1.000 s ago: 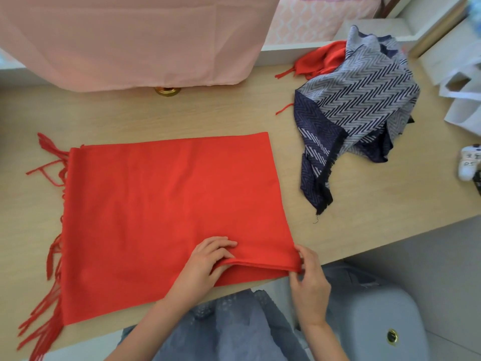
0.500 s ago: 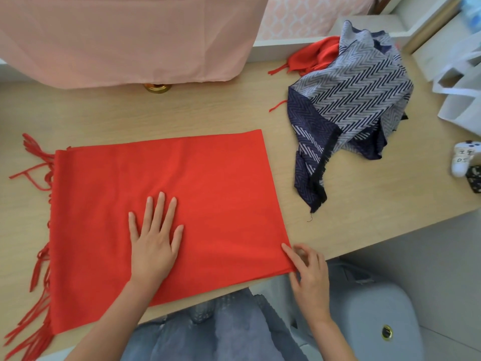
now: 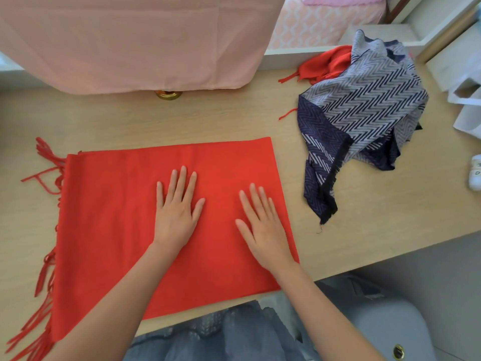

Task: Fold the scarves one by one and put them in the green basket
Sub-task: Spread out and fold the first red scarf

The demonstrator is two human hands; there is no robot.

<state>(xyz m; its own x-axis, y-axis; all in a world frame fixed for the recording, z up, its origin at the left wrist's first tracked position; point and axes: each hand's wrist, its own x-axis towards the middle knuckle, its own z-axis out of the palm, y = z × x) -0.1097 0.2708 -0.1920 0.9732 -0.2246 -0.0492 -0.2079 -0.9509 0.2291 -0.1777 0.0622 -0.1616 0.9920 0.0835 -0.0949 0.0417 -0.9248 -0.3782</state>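
Observation:
A red fringed scarf (image 3: 112, 217) lies folded flat on the wooden table (image 3: 208, 118), its tassels hanging off the left end. My left hand (image 3: 178, 212) presses flat on its middle with fingers spread. My right hand (image 3: 263, 225) lies flat on the scarf near its right edge. A crumpled navy and grey zigzag scarf (image 3: 364, 118) sits at the back right, partly covering another red scarf (image 3: 325, 65). No green basket is in view.
A pink cloth (image 3: 130, 40) hangs over the back of the table above a brass base (image 3: 168, 95). White paper bags (image 3: 466, 95) and a small white object (image 3: 475, 175) sit at the right edge. A grey stool (image 3: 385, 327) stands below the table's front edge.
My right hand left the scarf's lower right corner and came to rest flat on the cloth. My left hand moved from the front edge up to the scarf's middle and flattened.

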